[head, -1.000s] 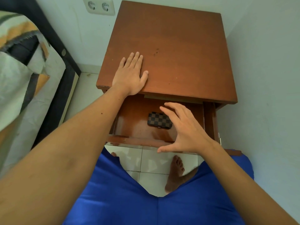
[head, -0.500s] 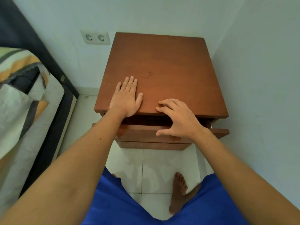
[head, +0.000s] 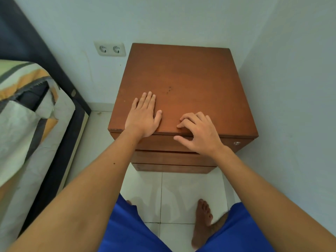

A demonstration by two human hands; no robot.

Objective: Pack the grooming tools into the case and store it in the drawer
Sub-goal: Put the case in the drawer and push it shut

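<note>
A brown wooden nightstand (head: 190, 82) stands in the room's corner. Its top drawer (head: 160, 143) sits flush with the front, shut. The checkered grooming case is hidden from view. My left hand (head: 144, 116) lies flat, palm down, on the front left of the top. My right hand (head: 199, 134) rests against the drawer front at the top's front edge, fingers curled and spread, thumb on the drawer face, holding nothing.
A bed with a striped cover (head: 27, 113) and dark frame stands close on the left. A double wall socket (head: 110, 49) is behind the nightstand. The right wall (head: 294, 106) is near. My bare foot (head: 204, 217) stands on white floor tiles.
The drawer, open with the checkered case inside one second ago, has been pushed shut by my right hand. The view has pulled back from the nightstand. My left hand stayed on the top.
</note>
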